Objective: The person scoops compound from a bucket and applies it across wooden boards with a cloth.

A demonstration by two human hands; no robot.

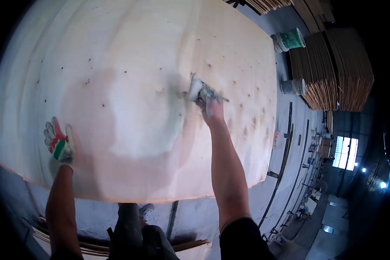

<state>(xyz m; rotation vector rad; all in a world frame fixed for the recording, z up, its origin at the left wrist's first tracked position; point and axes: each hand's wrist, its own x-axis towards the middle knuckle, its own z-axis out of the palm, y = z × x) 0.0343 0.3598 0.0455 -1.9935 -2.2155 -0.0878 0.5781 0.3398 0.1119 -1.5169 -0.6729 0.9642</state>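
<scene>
A large pale plywood sheet (138, 108) with dark knots and small holes fills most of the view. My left hand (60, 141), in a white, red and green glove, lies on the sheet at the left with its fingers spread. Near the middle of the sheet, my right hand (211, 107) is closed around a putty knife (199, 90). Whitish filler smears the knife, and its blade is at or close to the wood; exact contact cannot be made out. Brownish patches (245, 130) mark the sheet right of that hand.
Beyond the right edge, a green-and-white bucket (294, 39) and a grey bucket (295, 87) stand on the floor. Tall stacks of thin wood sheets (314, 71) rise behind them. My legs (128, 229) are at the sheet's near edge, with more sheets (95, 250) below.
</scene>
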